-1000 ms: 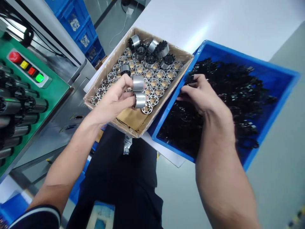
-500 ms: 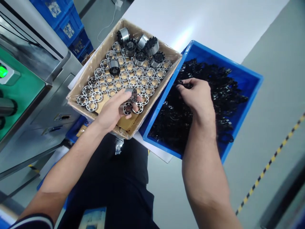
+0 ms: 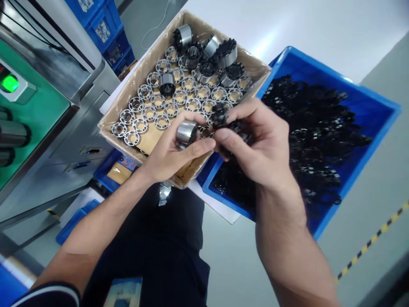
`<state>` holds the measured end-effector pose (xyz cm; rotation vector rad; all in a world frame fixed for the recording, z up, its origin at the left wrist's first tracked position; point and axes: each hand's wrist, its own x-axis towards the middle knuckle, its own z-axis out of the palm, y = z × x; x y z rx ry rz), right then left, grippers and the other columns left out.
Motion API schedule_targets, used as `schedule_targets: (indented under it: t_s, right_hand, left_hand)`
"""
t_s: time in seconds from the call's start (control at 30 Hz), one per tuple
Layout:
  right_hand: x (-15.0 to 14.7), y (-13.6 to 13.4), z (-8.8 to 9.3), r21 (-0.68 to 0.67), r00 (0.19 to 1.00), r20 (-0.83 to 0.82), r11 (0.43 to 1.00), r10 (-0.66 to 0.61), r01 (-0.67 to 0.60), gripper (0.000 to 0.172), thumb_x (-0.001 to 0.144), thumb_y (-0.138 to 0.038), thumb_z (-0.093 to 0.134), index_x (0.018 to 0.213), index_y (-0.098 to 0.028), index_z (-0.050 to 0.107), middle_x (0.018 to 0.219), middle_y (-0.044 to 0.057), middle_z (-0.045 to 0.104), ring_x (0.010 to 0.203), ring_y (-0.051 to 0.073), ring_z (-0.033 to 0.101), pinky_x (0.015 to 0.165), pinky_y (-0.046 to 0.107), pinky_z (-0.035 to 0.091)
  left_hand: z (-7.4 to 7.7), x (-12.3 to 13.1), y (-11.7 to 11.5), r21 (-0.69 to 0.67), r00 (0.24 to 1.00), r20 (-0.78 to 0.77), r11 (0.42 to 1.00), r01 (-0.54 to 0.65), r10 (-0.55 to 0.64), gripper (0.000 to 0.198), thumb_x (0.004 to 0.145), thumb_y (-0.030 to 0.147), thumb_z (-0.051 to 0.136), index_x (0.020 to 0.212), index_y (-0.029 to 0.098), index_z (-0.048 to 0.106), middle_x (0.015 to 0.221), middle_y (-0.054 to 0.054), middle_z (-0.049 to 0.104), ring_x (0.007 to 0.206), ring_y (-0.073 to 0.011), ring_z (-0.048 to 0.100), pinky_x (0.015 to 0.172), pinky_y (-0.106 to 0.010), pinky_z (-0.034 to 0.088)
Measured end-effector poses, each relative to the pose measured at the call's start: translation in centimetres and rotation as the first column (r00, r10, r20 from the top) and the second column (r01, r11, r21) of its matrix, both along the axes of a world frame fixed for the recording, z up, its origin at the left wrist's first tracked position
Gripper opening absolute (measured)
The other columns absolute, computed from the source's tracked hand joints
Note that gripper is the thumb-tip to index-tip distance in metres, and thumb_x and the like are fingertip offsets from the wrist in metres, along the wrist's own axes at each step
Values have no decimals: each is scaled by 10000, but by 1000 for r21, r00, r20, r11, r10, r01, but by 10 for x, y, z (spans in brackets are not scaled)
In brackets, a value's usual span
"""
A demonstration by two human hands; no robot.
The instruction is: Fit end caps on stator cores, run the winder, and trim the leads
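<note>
My left hand [image 3: 182, 145] is curled around a silver metal ring core [image 3: 187, 131], above the near part of a lined carton [image 3: 119, 147]. Its thumb reaches toward my right fingertips. Pinched in my right hand [image 3: 255, 140] are black toothed plastic rings [image 3: 220, 115], more than one, partly covered by the fingers. Rows of slotted metal ring cores [image 3: 139, 125] stand in the carton. At its far end lie several cores with black toothed rings fitted [image 3: 226, 53]. The blue bin [image 3: 354, 85] on the right holds a heap of black plastic rings [image 3: 313, 123].
Carton and bin sit side by side on a white table [image 3: 265, 25]. To the left stands a metal machine with a green top [image 3: 41, 85]. Blue crates [image 3: 105, 32] are stacked behind it. Yellow-black tape [image 3: 373, 243] marks the floor at right.
My right hand has lifted out of the blue bin with black rings and come left, close to my left hand. My left hand has turned with its metal cores. The view has shifted slightly.
</note>
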<state>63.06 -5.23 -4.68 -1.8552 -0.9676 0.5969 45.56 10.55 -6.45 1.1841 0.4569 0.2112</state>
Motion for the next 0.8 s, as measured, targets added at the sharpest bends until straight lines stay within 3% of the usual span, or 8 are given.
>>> schedule_targets:
  t_s: [0.17,0.37,0.47,0.57,0.7,0.8]
  right_hand:
    - [-22,7,1,169,995,95,985,17,-33,293,1159,-654,856,1104,-368,829,1261,75,871,1302,388,859,1196,681,737]
    - [-30,9,7,94,986,167,996,-26,10,125,1123,-486,922,1056,-391,874,1465,82,893,1537,475,812,1313,794,689]
    - [-31,10,5,124,987,162,992,-16,-4,135,1095,-456,974,1015,-413,874,1455,52,911,1512,481,832,1300,829,689]
    - [-30,9,0,201,990,138,980,-37,8,124,1072,-432,1015,1099,-461,897,1379,5,935,1412,448,883,1292,795,711]
    - [-29,8,-3,230,995,94,973,-45,22,343,1048,-351,1031,1327,-521,925,1380,-17,941,1391,432,899,1294,772,727]
    - [-28,8,-3,233,996,81,972,-36,17,372,1043,-333,1036,1354,-514,942,1439,-19,939,1450,456,881,1340,809,692]
  left_hand:
    - [4,1,-6,-93,995,-19,991,-97,95,626,1182,928,713,1446,363,773,987,-44,746,808,-247,724,634,-377,578]
    - [-7,8,-10,-72,986,-39,984,-163,160,831,1151,1109,487,1333,348,767,970,-69,722,818,-252,743,612,-360,560]
    - [-8,7,-10,-63,988,-37,986,-153,151,821,1152,1098,505,1370,349,758,1016,-67,726,825,-240,746,648,-359,597]
    - [-2,7,-10,-89,988,3,984,-156,157,762,1173,1030,580,1472,350,748,1010,-62,739,766,-220,705,575,-352,521]
    - [7,7,-9,-113,995,-15,989,-100,99,439,1254,747,680,1449,365,774,902,-29,704,687,-207,636,564,-355,469]
    - [5,8,-11,-85,992,16,989,-123,125,476,1279,780,615,1405,359,798,932,-31,711,688,-198,639,603,-348,520]
